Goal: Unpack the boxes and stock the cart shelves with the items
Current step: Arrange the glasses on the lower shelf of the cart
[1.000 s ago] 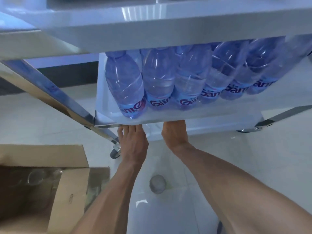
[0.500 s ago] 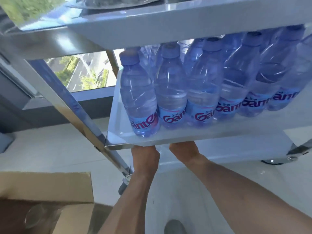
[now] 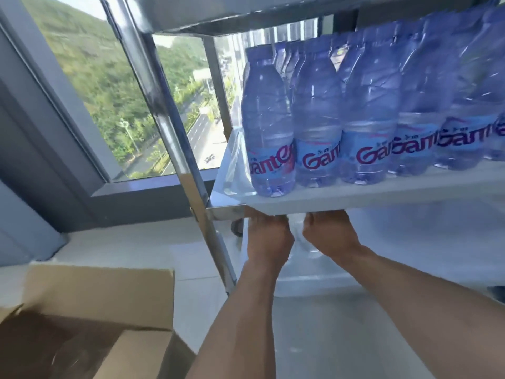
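Head view, left hand (image 3: 269, 236), right hand (image 3: 329, 232) under shelf (image 3: 382, 194)

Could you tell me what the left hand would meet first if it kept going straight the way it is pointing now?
Probably the clear bottle between the hands, though blur and the middle shelf hide the left hand fingertips and depth.

Clear blue-tinted water bottles (image 3: 317, 116) with blue caps and blue labels bearing red lettering are standing upright in close rows on the cart's middle shelf (image 3: 355, 196), touching one another. The end bottle (image 3: 269, 124) is standing at the 9 o'clock end of the front row, near the shelf's front edge. A brown cardboard box (image 3: 90, 321) is sitting open on the floor at 7 o'clock from the shelf, flaps raised, interior dark and blurred.
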Demonstrator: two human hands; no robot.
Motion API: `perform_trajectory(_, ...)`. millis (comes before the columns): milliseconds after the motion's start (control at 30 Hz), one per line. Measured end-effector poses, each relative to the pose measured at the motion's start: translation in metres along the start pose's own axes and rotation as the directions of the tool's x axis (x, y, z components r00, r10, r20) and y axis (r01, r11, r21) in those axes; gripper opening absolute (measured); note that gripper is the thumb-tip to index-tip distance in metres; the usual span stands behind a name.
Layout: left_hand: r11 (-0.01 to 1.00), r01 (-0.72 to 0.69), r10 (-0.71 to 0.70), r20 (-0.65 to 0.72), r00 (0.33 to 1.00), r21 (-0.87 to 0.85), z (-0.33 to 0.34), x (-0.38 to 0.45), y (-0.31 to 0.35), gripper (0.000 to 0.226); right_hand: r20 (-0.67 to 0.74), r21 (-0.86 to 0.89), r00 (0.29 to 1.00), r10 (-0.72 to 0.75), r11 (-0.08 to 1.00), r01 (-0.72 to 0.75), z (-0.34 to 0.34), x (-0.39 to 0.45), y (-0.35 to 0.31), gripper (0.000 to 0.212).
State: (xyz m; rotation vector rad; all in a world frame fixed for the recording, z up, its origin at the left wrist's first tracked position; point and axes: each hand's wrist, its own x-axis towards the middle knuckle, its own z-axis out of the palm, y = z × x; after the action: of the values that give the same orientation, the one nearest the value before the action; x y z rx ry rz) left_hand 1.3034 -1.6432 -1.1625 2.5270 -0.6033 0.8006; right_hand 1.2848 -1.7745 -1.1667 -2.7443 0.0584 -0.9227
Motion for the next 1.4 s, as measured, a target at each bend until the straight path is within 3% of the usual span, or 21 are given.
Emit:
perform_trajectory(100, 0.998, 0.009, -0.009, 0.004, 1.0, 0.062, 0.002, -0.003, 0.003, 0.026, -0.018, 0.13, 0.994, 0.107, 0.986, -0.103, 0.005, 0.0, 0.008, 0.004)
perform_trajectory(233, 0.97, 0.234, -0.23, 0.061, 0.971, -0.062, 0.011, -0.016, 0.01, 0.065, -0.032, 0.109, 0.998, 0.062, 0.992, -0.059, 0.005, -0.005, 0.009, 0.006)
perform_trajectory(333, 0.864, 0.469, -0.466, 0.063, 0.882, -0.18, 0.017, -0.021, 0.012, 0.091, -0.07, 0.109, 0.996, 0.053, 0.993, -0.045, 0.009, -0.005, 0.005, 0.003)
perform_trajectory(433, 0.788, 0.595, -0.579, 0.14, 0.803, -0.155, 0.027, -0.024, 0.003, 0.086, -0.226, 0.055, 0.974, -0.019, 0.998, 0.032, 0.019, -0.01, 0.006, 0.015)
perform_trajectory(500, 0.794, 0.585, -0.568, 0.143, 0.811, -0.164, 0.033, -0.026, -0.004, 0.074, -0.262, 0.061, 0.965, -0.017, 0.998, 0.035, 0.026, -0.014, 0.012, 0.026)
perform_trajectory(667, 0.773, 0.572, -0.575, 0.078, 0.814, -0.274, 0.035, -0.028, -0.011, 0.06, 0.085, 0.249, 0.983, 0.165, 0.951, -0.181, 0.037, -0.034, 0.03, 0.092)
perform_trajectory(733, 0.773, 0.571, -0.572, 0.084, 0.816, -0.275, 0.036, -0.027, -0.01, 0.058, 0.169, 0.331, 0.959, 0.229, 0.903, -0.274, 0.036, -0.038, 0.032, 0.106)
perform_trajectory(833, 0.793, 0.564, -0.554, 0.113, 0.825, -0.229, 0.038, -0.028, -0.007, 0.066, 0.179, 0.375, 0.942, 0.282, 0.866, -0.331, 0.038, -0.035, 0.033, 0.116)
perform_trajectory(900, 0.792, 0.582, -0.566, 0.133, 0.813, -0.186, 0.04, -0.03, -0.006, 0.07, 0.203, 0.355, 0.93, 0.306, 0.862, -0.361, 0.042, -0.033, 0.037, 0.113)
perform_trajectory(1033, 0.775, 0.582, -0.562, 0.151, 0.813, -0.246, 0.042, -0.025, -0.007, 0.067, 0.199, 0.302, 0.942, 0.269, 0.898, -0.32, 0.052, -0.032, 0.045, 0.083)
perform_trajectory(1167, 0.754, 0.573, -0.554, 0.156, 0.817, -0.321, 0.044, -0.02, -0.011, 0.066, 0.175, 0.296, 0.962, 0.208, 0.921, -0.253, 0.052, -0.027, 0.046, 0.081)
perform_trajectory(1300, 0.77, 0.627, -0.614, 0.134, 0.778, -0.12, 0.048, -0.02, -0.016, 0.073, 0.166, 0.323, 0.962, 0.215, 0.91, -0.259, 0.056, -0.027, 0.043, 0.079)
perform_trajectory(1400, 0.746, 0.657, -0.646, 0.121, 0.754, -0.109, 0.051, -0.019, -0.016, 0.077, 0.182, 0.346, 0.946, 0.268, 0.883, -0.317, 0.063, -0.029, 0.035, 0.081)
